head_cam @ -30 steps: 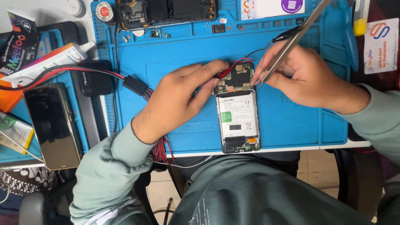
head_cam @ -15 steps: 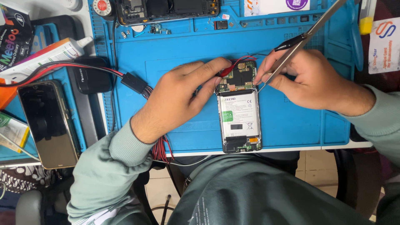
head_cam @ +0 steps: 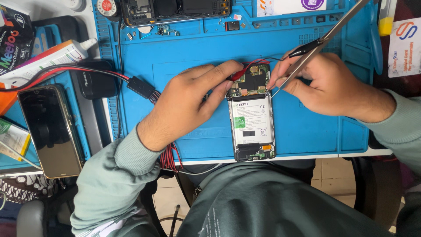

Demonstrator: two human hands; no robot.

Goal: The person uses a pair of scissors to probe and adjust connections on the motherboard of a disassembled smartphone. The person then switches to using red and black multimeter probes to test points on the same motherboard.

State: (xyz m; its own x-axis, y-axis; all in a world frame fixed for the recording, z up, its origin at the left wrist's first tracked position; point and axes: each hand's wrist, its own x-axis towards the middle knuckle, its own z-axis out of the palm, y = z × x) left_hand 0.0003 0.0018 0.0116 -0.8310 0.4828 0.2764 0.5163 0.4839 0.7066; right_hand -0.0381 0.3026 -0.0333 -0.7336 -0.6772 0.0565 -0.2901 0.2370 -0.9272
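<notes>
An opened phone with its white battery and circuit board exposed lies on the blue work mat. My left hand rests at the phone's upper left and pinches a red probe clip against the board. My right hand sits at the phone's upper right, holding long metal tweezers with a black clip, their tip at the board's right edge.
Red and black wires run from the left through a black connector under my left wrist. A dark phone lies at left beside a glue tube. Another opened phone is at the mat's far edge.
Both hands stay on the phone's top end; the view has shifted slightly. The left fingers have moved a little nearer the board with the red clip.
</notes>
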